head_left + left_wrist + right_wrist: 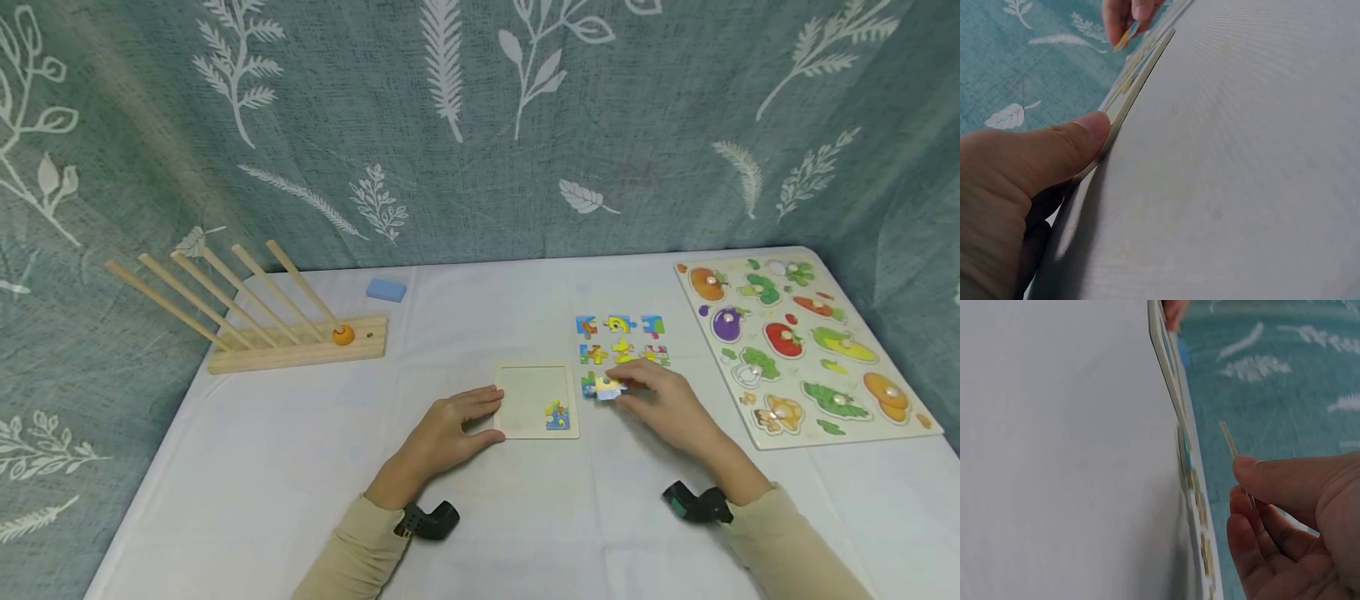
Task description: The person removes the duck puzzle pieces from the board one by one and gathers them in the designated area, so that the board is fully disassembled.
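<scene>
My right hand (663, 404) pinches a jigsaw puzzle piece (606, 388) between thumb and fingers. In the right wrist view the thin edge of this piece (1229, 439) shows, held up over the table. Below and beyond it, loose puzzle pieces (622, 348) lie in rows. My left hand (448, 433) touches the left side of a square wooden puzzle tray (525, 400), fingers and thumb extended along its border. The left wrist view shows the thumb (1088, 134) against the tray's edge. One blue and yellow piece (557, 415) sits in the tray's lower right corner.
A vegetable knob puzzle board (813, 350) lies at the right. At the left stands a wooden peg rack (300, 354) with an orange bead (342, 335) at one peg's base. A blue block (386, 290) is near the back edge, before a leaf-patterned curtain (487, 192).
</scene>
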Demonstrator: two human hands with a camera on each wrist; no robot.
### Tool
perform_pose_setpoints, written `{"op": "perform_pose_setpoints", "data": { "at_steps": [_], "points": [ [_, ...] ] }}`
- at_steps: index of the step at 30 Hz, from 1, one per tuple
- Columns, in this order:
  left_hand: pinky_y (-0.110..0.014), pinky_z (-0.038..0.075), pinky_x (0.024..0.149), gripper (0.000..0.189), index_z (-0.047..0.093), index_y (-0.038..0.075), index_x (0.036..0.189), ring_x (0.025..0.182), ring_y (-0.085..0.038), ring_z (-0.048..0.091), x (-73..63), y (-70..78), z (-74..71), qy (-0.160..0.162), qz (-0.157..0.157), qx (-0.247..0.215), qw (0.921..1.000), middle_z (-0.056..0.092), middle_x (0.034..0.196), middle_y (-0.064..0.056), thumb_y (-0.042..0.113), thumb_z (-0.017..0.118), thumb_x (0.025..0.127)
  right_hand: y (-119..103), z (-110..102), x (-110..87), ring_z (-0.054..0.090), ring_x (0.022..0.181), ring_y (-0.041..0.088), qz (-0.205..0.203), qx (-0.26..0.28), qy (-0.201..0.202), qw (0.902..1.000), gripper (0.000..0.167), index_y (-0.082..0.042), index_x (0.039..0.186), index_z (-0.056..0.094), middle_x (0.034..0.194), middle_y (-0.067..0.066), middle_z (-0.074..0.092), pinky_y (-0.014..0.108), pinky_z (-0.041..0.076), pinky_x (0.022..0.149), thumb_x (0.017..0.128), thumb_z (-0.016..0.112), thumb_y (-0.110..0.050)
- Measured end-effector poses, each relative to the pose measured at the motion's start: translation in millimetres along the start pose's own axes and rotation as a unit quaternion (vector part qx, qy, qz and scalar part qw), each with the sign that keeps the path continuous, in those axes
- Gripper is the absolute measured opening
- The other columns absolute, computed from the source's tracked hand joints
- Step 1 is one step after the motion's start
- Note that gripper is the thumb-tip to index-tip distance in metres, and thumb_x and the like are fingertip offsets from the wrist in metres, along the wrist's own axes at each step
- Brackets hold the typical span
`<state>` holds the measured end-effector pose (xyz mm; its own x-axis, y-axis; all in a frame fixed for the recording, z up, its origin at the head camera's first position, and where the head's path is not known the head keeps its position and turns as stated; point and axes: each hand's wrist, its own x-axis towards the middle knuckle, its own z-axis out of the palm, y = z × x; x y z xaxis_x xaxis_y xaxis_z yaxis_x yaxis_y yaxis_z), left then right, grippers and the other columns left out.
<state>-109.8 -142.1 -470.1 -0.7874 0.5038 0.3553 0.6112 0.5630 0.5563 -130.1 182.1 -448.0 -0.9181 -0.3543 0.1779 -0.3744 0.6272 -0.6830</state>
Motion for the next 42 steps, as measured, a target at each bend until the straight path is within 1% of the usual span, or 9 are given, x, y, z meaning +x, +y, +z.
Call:
{"op": "perform_pose_setpoints", "data": {
  "at_steps": [4, 10, 15, 20, 29, 32, 37, 39, 42],
  "points": [
    [-0.034, 0.050, 0.098, 0.048, 0.068, -0.001, 0.115, 0.117, -0.023, 0.060, -0.6, -1.1, 1.3, 0.001, 0.001, -0.004, 1.0000, 0.066, 0.121, -0.009, 0.022, 0.081, 0.074, 13, -8, -3.7, 0.062, 0.098, 0.022, 0.020, -0.011, 0.012, 0.9997, 0.032, -0.005, 0.115, 0.066, 0.116, 0.011, 0.064, 0.033, 0.052, 0.085, 0.083, 0.071, -0.005],
    [-0.034, 0.050, 0.098, 0.049, 0.067, -0.001, 0.116, 0.117, -0.022, 0.060, -1.9, -2.4, 3.9, -0.004, -0.003, -0.007, 1.0000, 0.066, 0.121, -0.008, 0.023, 0.080, 0.075, 22, -11, -7.6, 0.061, 0.098, 0.024, 0.027, -0.023, 0.003, 0.9994, 0.031, -0.004, 0.116, 0.066, 0.116, 0.012, 0.064, 0.034, 0.051, 0.086, 0.086, 0.068, -0.007],
    [-0.035, 0.050, 0.098, 0.050, 0.067, -0.001, 0.116, 0.117, -0.023, 0.060, -0.6, -1.5, 3.0, 0.000, 0.002, -0.003, 1.0000, 0.066, 0.121, -0.009, 0.022, 0.081, 0.074, 26, -10, -8.5, 0.061, 0.099, 0.024, 0.032, -0.030, 0.007, 0.9990, 0.029, -0.005, 0.116, 0.066, 0.115, 0.011, 0.063, 0.039, 0.051, 0.086, 0.086, 0.068, -0.006],
    [-0.036, 0.051, 0.097, 0.049, 0.067, -0.002, 0.115, 0.116, -0.024, 0.060, 0.2, -1.3, 1.4, 0.002, 0.010, 0.001, 0.9999, 0.066, 0.120, -0.010, 0.022, 0.081, 0.074, 30, -8, -8.6, 0.060, 0.102, 0.026, 0.034, -0.031, 0.006, 0.9989, 0.029, -0.005, 0.115, 0.066, 0.114, 0.010, 0.062, 0.041, 0.049, 0.088, 0.087, 0.067, -0.006],
    [-0.036, 0.050, 0.098, 0.049, 0.067, -0.002, 0.115, 0.117, -0.024, 0.060, -0.3, -1.9, 0.4, -0.003, 0.002, 0.004, 1.0000, 0.066, 0.121, -0.009, 0.022, 0.081, 0.074, 31, -6, -6.7, 0.057, 0.109, 0.030, 0.041, -0.019, -0.001, 0.9990, 0.031, -0.004, 0.117, 0.064, 0.117, 0.011, 0.059, 0.046, 0.047, 0.092, 0.086, 0.067, -0.005],
    [-0.036, 0.051, 0.097, 0.049, 0.067, -0.002, 0.115, 0.117, -0.024, 0.060, -0.3, -1.3, -0.4, -0.003, 0.001, 0.004, 1.0000, 0.065, 0.121, -0.010, 0.022, 0.081, 0.075, 31, -6, -6.5, 0.058, 0.109, 0.029, 0.044, -0.016, 0.007, 0.9989, 0.032, -0.005, 0.117, 0.064, 0.118, 0.011, 0.059, 0.041, 0.047, 0.093, 0.086, 0.068, -0.007],
    [-0.036, 0.051, 0.097, 0.050, 0.067, -0.002, 0.115, 0.117, -0.025, 0.059, -0.6, -1.3, 0.3, -0.003, 0.001, 0.004, 1.0000, 0.065, 0.122, -0.010, 0.022, 0.081, 0.074, 31, -6, -7.4, 0.060, 0.108, 0.028, 0.036, -0.012, 0.031, 0.9988, 0.034, -0.004, 0.117, 0.063, 0.116, 0.010, 0.060, 0.029, 0.047, 0.092, 0.084, 0.071, -0.010],
    [-0.035, 0.051, 0.097, 0.050, 0.067, -0.002, 0.115, 0.117, -0.024, 0.060, -0.6, -1.6, 0.9, -0.002, 0.000, 0.004, 1.0000, 0.065, 0.122, -0.010, 0.022, 0.081, 0.074, 30, -6, -7.7, 0.060, 0.109, 0.029, 0.034, -0.006, 0.035, 0.9988, 0.036, -0.004, 0.118, 0.063, 0.117, 0.010, 0.061, 0.029, 0.047, 0.093, 0.084, 0.072, -0.010],
    [-0.035, 0.050, 0.098, 0.050, 0.067, -0.002, 0.115, 0.117, -0.024, 0.060, -0.4, -2.3, 1.8, -0.004, -0.002, 0.000, 1.0000, 0.065, 0.122, -0.010, 0.022, 0.081, 0.074, 26, -6, -8.3, 0.059, 0.112, 0.031, 0.032, 0.006, 0.031, 0.9990, 0.039, -0.003, 0.121, 0.061, 0.121, 0.012, 0.060, 0.034, 0.046, 0.096, 0.085, 0.071, -0.012]
  ]
}}
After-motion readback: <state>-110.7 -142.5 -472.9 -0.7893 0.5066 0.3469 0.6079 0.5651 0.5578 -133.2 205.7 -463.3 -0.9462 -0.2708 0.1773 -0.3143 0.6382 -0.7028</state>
